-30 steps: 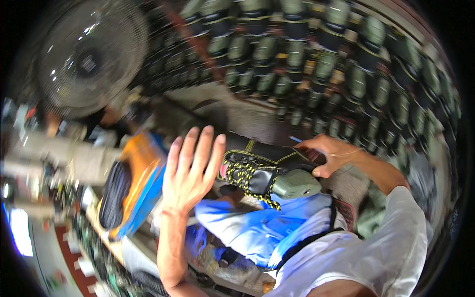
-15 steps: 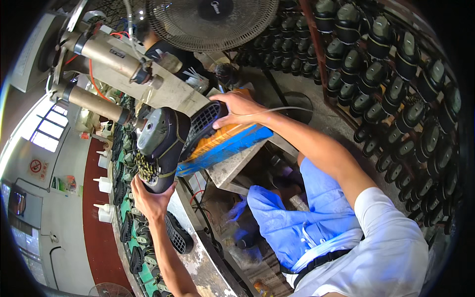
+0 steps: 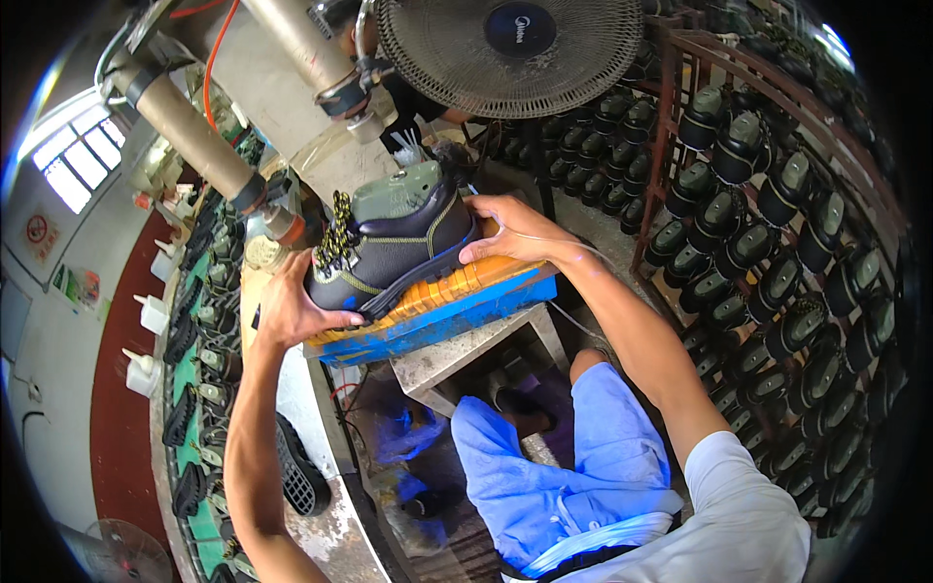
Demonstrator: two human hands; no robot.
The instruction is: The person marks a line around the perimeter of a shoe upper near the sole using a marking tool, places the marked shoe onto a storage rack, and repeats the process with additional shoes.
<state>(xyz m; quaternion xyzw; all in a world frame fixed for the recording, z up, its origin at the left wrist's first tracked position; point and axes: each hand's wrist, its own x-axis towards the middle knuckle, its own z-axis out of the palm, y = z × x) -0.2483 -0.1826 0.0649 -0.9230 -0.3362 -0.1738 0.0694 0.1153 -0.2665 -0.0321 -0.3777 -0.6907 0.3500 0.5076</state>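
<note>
A black shoe upper [image 3: 408,248] with yellow stitching and black-and-yellow laces sits upright on a black sole, over an orange pad on a blue base [image 3: 437,316]. A green shoe last [image 3: 397,192] fills its top opening. My left hand [image 3: 292,303] grips the toe end, thumb along the sole's edge. At the heel end, my right hand [image 3: 505,231] is closed around the sole and the back of the shoe. The fingers of both hands are partly hidden behind the shoe.
Two metal press cylinders [image 3: 199,131] hang at upper left. A fan [image 3: 510,49] stands beyond the shoe. A loose black sole [image 3: 299,466] lies on the worn bench. Left is a green conveyor [image 3: 201,525] with shoe parts and white bottles [image 3: 143,372]; racks of shoes [image 3: 743,146] stand right.
My left hand has swung the lasted upper from a raised, upended position down onto the sole. My right hand still holds the sole's heel end. The view has shifted.
</note>
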